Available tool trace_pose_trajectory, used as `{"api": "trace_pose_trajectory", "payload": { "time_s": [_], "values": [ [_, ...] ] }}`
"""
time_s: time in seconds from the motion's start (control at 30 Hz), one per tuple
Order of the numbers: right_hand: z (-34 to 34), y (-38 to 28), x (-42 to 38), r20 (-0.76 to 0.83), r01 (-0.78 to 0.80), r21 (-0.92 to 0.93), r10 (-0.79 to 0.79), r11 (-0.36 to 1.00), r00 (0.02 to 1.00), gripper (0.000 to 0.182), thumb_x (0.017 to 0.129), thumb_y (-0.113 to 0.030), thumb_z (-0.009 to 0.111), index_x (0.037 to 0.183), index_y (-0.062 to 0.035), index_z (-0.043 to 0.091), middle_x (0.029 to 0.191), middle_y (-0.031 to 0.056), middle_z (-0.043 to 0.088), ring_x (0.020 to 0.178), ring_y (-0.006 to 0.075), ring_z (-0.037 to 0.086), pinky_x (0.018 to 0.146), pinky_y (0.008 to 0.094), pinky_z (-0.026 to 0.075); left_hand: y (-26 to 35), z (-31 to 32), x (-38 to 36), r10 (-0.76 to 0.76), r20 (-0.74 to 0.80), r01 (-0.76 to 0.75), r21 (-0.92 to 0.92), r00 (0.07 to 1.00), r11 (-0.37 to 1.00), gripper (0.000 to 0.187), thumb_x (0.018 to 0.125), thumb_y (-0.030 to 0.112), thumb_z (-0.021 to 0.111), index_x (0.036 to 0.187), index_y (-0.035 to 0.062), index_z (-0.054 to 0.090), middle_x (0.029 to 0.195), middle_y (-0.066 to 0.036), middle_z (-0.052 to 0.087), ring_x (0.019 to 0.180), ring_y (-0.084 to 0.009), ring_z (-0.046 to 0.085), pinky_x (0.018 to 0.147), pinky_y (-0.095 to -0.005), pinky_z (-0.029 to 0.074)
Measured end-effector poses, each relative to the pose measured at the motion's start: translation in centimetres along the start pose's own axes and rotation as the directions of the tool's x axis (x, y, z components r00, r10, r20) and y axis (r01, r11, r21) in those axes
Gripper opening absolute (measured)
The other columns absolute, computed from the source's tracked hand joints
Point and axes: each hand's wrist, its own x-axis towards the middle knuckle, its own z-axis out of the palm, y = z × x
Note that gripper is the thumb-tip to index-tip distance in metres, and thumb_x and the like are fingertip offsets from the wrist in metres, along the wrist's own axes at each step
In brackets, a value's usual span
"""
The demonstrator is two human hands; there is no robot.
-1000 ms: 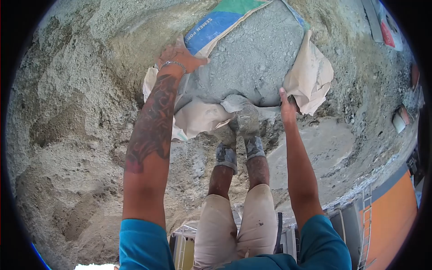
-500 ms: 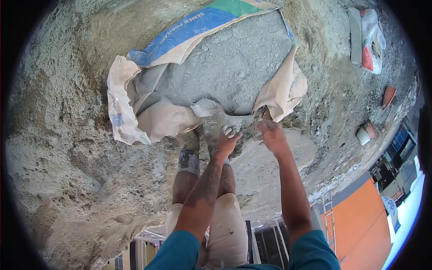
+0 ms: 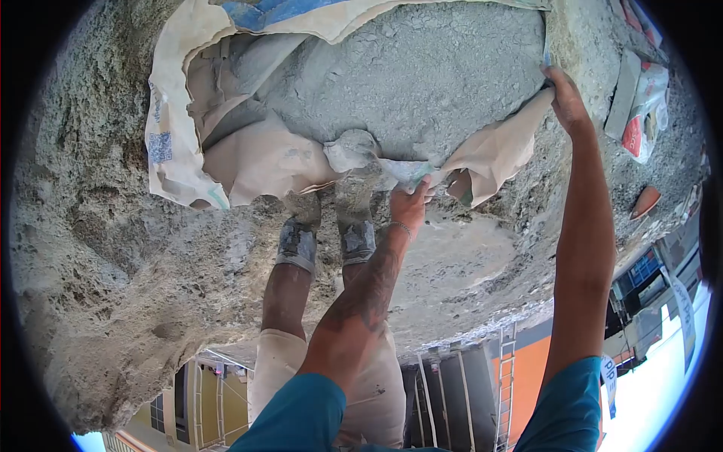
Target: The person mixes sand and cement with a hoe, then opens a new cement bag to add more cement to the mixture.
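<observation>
Cement bag [image 3: 263,162] lies open just ahead of the left hand [image 3: 409,207], whose fingers pinch its near edge, while the right hand [image 3: 570,108] grips its side edge, maybe so the gray powder [image 3: 422,83] won't spill.

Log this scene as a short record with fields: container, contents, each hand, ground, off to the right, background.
container: torn-open paper bag
contents: grey powder
left hand: fingers curled at the bag's near edge
right hand: at the bag's right edge
ground: rough, uneven
off to the right: red-and-clear plastic bag, reddish-brown fragment
background: orange wall
</observation>
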Motion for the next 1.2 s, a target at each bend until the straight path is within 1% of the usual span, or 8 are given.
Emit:
{"api": "trace_pose_trajectory", "payload": {
  "time_s": [0.13,0.3,0.47,0.57,0.73,1.03,1.13,1.2],
  "values": [
    [0.0,-0.2,0.1,-0.106,0.122,-0.468,-0.193,0.875,0.975,0.065,0.071,-0.041,0.057,0.112,0.0082,0.046,0.105,0.0205,0.053,0.102,0.0265,0.048,0.089,0.0309,0.035,0.6,-0.3,-0.4,0.004,-0.03,-0.002,0.057,1.0,0.998,0.027,0.081,0.026,0.059,0.089,0.0008,0.056,0.081,-0.007,0.06,0.066,-0.0156,0.059,0.057,-0.0249,0.047],
    [-0.3,1.5,-0.6,-0.175,0.161,-0.441,-0.261,0.883,0.95,0.072,0.07,-0.042,0.058,0.116,0.0109,0.041,0.111,0.0256,0.049,0.105,0.0308,0.047,0.089,0.0329,0.035,2.7,-0.9,-3.0,0.12,-0.025,-0.119,0.019,0.992,0.993,0.02,0.084,0.025,0.053,0.085,0.0046,0.054,0.073,-0.002,0.056,0.057,-0.0093,0.051,0.051,-0.0239,0.044],
    [3.6,-5.1,-10.5,-0.181,0.263,-0.635,-0.472,0.726,0.863,0.04,0.074,-0.034,0.06,0.083,0.004,0.05,0.067,0.0193,0.053,0.062,0.031,0.051,0.059,0.038,0.04,6.3,-1.0,-7.2,0.176,-0.046,-0.175,0.015,0.983,0.984,0.016,0.084,0.021,0.051,0.079,0.0063,0.052,0.063,0.002,0.049,0.05,-0.0055,0.042,0.046,-0.023,0.04],
    [7.4,-6.2,-14.1,-0.107,0.389,-0.687,-0.615,0.614,0.781,0.033,0.073,-0.025,0.06,0.085,0.0043,0.05,0.072,0.0232,0.052,0.067,0.0377,0.052,0.06,0.0415,0.04,9.7,-1.0,-9.3,0.141,-0.068,-0.129,0.148,0.988,0.981,0.028,0.085,0.026,0.049,0.075,0.0004,0.053,0.062,-0.001,0.051,0.052,-0.0092,0.044,0.048,-0.0289,0.036],
    [11.7,-5.0,-17.3,-0.239,0.239,-0.642,-0.486,0.729,0.84,0.031,0.071,-0.018,0.062,0.088,0.0042,0.047,0.076,0.0243,0.052,0.069,0.0413,0.051,0.061,0.0439,0.04,13.1,0.2,-10.7,0.397,-0.084,-0.337,0.389,0.914,0.857,0.028,0.084,0.021,0.046,0.071,-0.0032,0.052,0.067,-0.018,0.054,0.064,-0.0361,0.049,0.061,-0.0406,0.037],
    [11.6,-1.2,-14.4,-0.351,0.084,-0.69,-0.434,0.719,0.83,0.04,0.072,-0.026,0.064,0.092,0.0045,0.047,0.08,0.0237,0.054,0.075,0.0387,0.053,0.066,0.0432,0.041,11.5,1.6,-5.9,0.626,0.123,-0.453,0.796,0.77,0.402,0.035,0.079,0.029,0.048,0.07,-0.0044,0.052,0.069,-0.023,0.053,0.07,-0.0405,0.051,0.065,-0.0439,0.038],
    [8.8,0.6,-13.0,-0.351,0.089,-0.589,-0.354,0.803,0.867,0.045,0.074,-0.031,0.063,0.095,0.0051,0.047,0.084,0.0235,0.056,0.079,0.0361,0.055,0.068,0.0411,0.042,9.6,1.6,-5.0,0.42,-0.05,-0.282,0.669,0.906,0.688,0.036,0.08,0.03,0.048,0.071,-0.0048,0.052,0.073,-0.025,0.053,0.075,-0.0392,0.051,0.067,-0.0418,0.039],
    [8.6,1.2,-12.6,-0.329,0.142,-0.469,-0.322,0.872,0.888,0.048,0.074,-0.034,0.062,0.097,0.0052,0.047,0.086,0.0234,0.057,0.081,0.0349,0.056,0.07,0.04,0.043,7.0,0.5,-4.8,0.488,-0.062,-0.295,0.727,0.871,0.619,0.035,0.079,0.03,0.051,0.072,-0.0043,0.053,0.073,-0.021,0.055,0.071,-0.0344,0.053,0.065,-0.0389,0.04]
  ]
}}
